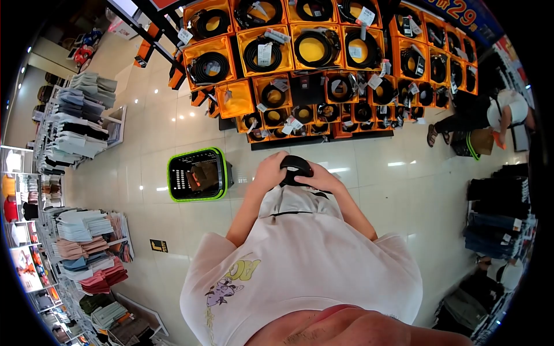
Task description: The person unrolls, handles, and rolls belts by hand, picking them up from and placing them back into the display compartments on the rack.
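Between my two hands, in front of my waist, is a coiled black belt (pixel 297 162). My left hand (pixel 271 171) grips the coil's left side, and my right hand (pixel 320 179) has its fingers around the right side. Ahead of them rises a display rack of coiled black belts in open orange boxes (pixel 312 49), many with white tags hanging. One orange box (pixel 235 99) in the lower left of the rack shows a bare inside with no belt.
A black shopping basket with a green rim (pixel 168 179) stands on the floor to my left, holding brown items. Folded clothes (pixel 83 225) fill racks at left. Trousers (pixel 493 213) are stacked at right. Another person (pixel 508 109) with a basket is at the right.
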Demonstrator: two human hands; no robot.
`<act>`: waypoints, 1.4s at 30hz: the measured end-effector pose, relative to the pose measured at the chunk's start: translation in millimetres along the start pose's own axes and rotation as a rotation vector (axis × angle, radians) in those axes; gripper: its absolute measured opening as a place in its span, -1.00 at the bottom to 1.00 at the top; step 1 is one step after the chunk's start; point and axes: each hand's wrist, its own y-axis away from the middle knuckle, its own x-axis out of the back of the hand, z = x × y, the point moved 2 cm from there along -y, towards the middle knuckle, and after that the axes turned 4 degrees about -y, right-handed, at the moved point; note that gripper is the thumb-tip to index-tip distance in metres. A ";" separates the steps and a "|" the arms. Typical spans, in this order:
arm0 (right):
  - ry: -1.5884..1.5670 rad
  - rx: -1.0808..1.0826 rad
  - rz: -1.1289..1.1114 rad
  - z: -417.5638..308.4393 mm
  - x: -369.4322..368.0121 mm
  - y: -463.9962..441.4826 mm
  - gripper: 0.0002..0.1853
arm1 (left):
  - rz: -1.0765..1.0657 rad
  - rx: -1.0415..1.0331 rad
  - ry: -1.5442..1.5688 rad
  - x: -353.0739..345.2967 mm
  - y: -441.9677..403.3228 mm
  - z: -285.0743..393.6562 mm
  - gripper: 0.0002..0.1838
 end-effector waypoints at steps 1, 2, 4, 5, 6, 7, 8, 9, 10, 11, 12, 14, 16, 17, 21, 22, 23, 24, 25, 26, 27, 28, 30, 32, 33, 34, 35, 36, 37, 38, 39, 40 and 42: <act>-0.037 -0.014 0.052 0.9 -1.5 1.3 -0.55 | 0.037 -0.024 0.023 -1.1 -2.0 2.1 -0.54; -0.088 -0.020 0.042 5.1 -0.6 -1.2 -0.58 | 0.075 -0.046 0.046 -2.3 -3.3 3.5 -0.54; -0.192 -0.038 0.019 7.4 -1.8 -4.1 -0.65 | 0.138 -0.010 0.260 -8.1 -3.1 2.9 -0.53; -0.238 -0.010 0.098 8.6 -4.2 -5.1 -0.72 | 0.162 0.043 0.448 -14.1 -4.0 -1.7 -0.53; -0.329 -0.019 0.110 4.0 -8.4 -6.6 -0.71 | 0.185 0.094 0.635 -19.6 -4.8 -7.3 -0.53; -0.420 -0.029 0.123 0.6 -11.7 -8.2 -0.71 | 0.184 0.115 0.777 -24.9 -3.6 -12.3 -0.51; -0.511 -0.040 0.135 -0.7 -15.3 -10.2 -0.71 | 0.232 0.169 0.787 -29.4 -0.6 -18.2 -0.52; -0.455 -0.013 0.104 -0.3 -20.3 -13.4 -0.64 | 0.281 0.226 0.796 -28.9 2.9 -18.6 -0.52; -0.397 0.014 0.072 2.5 -25.6 -18.1 -0.57 | 0.332 0.282 0.805 -27.8 5.7 -19.7 -0.53; -0.340 0.041 0.039 6.1 -30.6 -22.8 -0.50 | 0.379 0.335 0.912 -26.3 7.6 -21.6 -0.60; -0.281 0.068 0.004 6.6 -34.8 -26.5 -0.42 | 0.383 0.381 0.923 -24.8 9.6 -27.6 -0.63; -0.167 0.054 -0.144 7.7 -38.9 -34.0 -0.20 | 0.394 0.472 0.948 -20.9 15.7 -45.4 -0.68; 0.000 0.062 -0.219 0.6 -43.1 -35.1 -0.14 | 0.472 0.491 0.958 -17.7 23.5 -52.2 -0.71; 0.012 0.137 -0.181 24.2 -45.6 -46.6 -0.30 | 0.515 0.487 0.958 -16.9 27.3 -54.9 -0.71; 0.492 0.297 0.106 10.1 -52.3 -49.4 -0.66 | 0.594 0.530 0.955 -14.9 39.1 -68.4 -0.65; 0.617 0.383 0.156 2.1 -53.0 -49.3 -0.66 | 0.617 0.551 0.957 -14.6 41.1 -69.9 -0.63; 0.740 0.472 0.205 -4.0 -52.5 -49.0 -0.65 | 0.605 0.589 1.004 -16.2 43.6 -70.8 -0.61; 0.859 0.561 0.256 -7.3 -52.3 -49.2 -0.65 | 0.590 0.628 1.051 -15.2 46.2 -67.3 -0.60; 0.910 0.617 0.331 -8.9 -52.0 -51.8 -0.58 | 0.572 0.666 1.096 -15.2 48.9 -65.2 -0.59; 0.944 0.643 0.408 -10.5 -52.4 -52.8 -0.56 | 0.563 0.677 1.125 -17.2 51.4 -65.5 -0.60; 0.977 0.666 0.491 -22.3 -53.8 -49.7 -0.54 | 0.548 0.685 1.155 -20.1 52.8 -66.0 -0.61; 1.011 0.690 0.578 -33.1 -54.2 -46.6 -0.51 | 0.531 0.690 1.186 -22.6 52.4 -66.8 -0.62; 0.855 0.588 0.633 -34.5 -52.8 -47.0 -0.47 | 0.504 0.716 1.305 -24.8 52.7 -72.9 -0.65; 0.575 0.510 0.624 -18.1 -46.1 -56.5 -0.48 | 0.465 0.751 1.412 -24.9 54.5 -82.3 -0.65; 0.517 0.428 0.502 -10.2 -42.6 -60.3 -0.47 | 0.411 0.712 1.432 -23.0 55.1 -82.7 -0.64; 0.362 0.337 0.448 3.5 -42.1 -65.8 -0.47 | 0.372 0.713 1.449 -25.7 55.4 -82.7 -0.65; 0.205 0.249 0.396 17.8 -43.3 -72.5 -0.46 | 0.331 0.713 1.463 -28.5 55.8 -82.6 -0.66; 0.047 0.163 0.343 24.4 -45.0 -76.4 -0.46 | 0.289 0.711 1.476 -32.5 56.0 -83.9 -0.66; 0.067 0.245 0.351 27.1 -43.8 -77.2 -0.46 | 0.282 0.667 1.450 -36.6 56.8 -84.0 -0.67; 0.004 0.165 0.321 32.5 -39.3 -78.2 -0.46 | 0.275 0.622 1.424 -41.7 57.5 -83.0 -0.67; -0.059 0.084 0.291 20.3 -36.7 -73.5 -0.45 | 0.268 0.578 1.399 -41.9 55.4 -78.3 -0.68; -0.122 0.002 0.261 14.7 -35.0 -70.5 -0.45 | 0.249 0.623 1.438 -42.4 53.0 -76.0 -0.68; 0.049 0.194 0.348 13.8 -36.5 -72.5 -0.40 | 0.210 0.717 1.515 -41.7 49.4 -67.7 -0.68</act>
